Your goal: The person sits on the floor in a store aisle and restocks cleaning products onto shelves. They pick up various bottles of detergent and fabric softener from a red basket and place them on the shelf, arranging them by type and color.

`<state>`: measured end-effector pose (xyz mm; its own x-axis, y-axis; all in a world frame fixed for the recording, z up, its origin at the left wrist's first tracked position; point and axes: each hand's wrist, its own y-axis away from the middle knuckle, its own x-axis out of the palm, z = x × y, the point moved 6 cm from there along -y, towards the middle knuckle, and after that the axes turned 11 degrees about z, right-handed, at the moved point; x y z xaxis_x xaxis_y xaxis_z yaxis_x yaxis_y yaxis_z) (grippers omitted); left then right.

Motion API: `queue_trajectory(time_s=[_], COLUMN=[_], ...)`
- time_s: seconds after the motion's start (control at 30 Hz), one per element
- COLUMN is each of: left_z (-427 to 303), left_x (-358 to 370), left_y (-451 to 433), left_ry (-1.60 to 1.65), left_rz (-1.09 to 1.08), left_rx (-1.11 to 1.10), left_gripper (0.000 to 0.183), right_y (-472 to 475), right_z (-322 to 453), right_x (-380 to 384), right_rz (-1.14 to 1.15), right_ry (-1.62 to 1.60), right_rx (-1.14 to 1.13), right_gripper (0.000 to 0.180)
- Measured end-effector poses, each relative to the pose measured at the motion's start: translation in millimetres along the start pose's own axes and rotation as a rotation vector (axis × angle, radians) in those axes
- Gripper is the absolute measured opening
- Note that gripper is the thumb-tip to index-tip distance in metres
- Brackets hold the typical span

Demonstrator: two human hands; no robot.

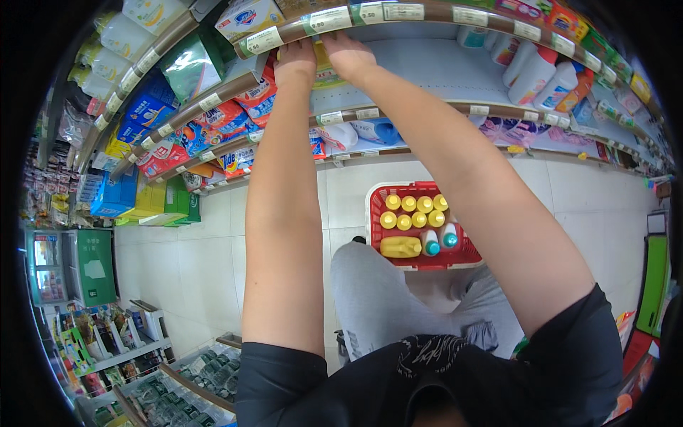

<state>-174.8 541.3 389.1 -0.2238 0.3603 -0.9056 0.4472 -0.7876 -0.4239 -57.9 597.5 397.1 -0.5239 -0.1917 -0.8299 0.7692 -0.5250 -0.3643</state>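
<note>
Both my arms reach up and forward into a shop shelf. My left hand (296,63) and my right hand (349,54) are at either side of a yellow bottle (326,66) with a green and red label, standing on the metal shelf. Their fingertips are hidden under the edge of the shelf above, so their grip cannot be seen. Below, on the floor, a red plastic shopping basket (373,264) with a white rim holds several yellow-capped bottles (419,219), a yellow jug (400,247) lying on its side and white bottles with teal caps (449,236). My right arm hides part of the basket.
Laundry powder bags (213,120) fill the shelves to the left. White bottles with coloured caps (533,74) stand at the shelf's right. Brown shelf edges (464,109) with price tags run across. A lower rack of green-topped packs (213,368) is at the bottom left.
</note>
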Motion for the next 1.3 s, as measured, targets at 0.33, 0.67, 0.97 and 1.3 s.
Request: queue_trajectory(time_s=[0.33,0.67,0.97,1.3], left_z=[-99.5,-210.3,-198.7,-197.9], left_x=[-118.6,-66.5,38.1,77.3], left_y=[117.1,235.8,356.1,366.0], left_ry=[-0.234,0.173,0.303,0.148], left_rz=[-0.225,0.465,0.61,0.85], left_rx=[0.353,0.385,0.385,0.401], left_gripper=[0.012,0.026,0.023,0.029], right_y=[149.2,307.8,413.0,437.6], right_z=[-18.1,-98.5,-105.4,-112.6], right_x=[-101.4,-108.0,-3.1,42.2], right_rz=[-0.182,0.152,0.42,0.371], right_ry=[-0.014,-0.118,-0.316,-0.313], right_rx=[-0.202,-0.099,0.108,0.149], right_gripper=[0.026,0.029,0.029,0.032])
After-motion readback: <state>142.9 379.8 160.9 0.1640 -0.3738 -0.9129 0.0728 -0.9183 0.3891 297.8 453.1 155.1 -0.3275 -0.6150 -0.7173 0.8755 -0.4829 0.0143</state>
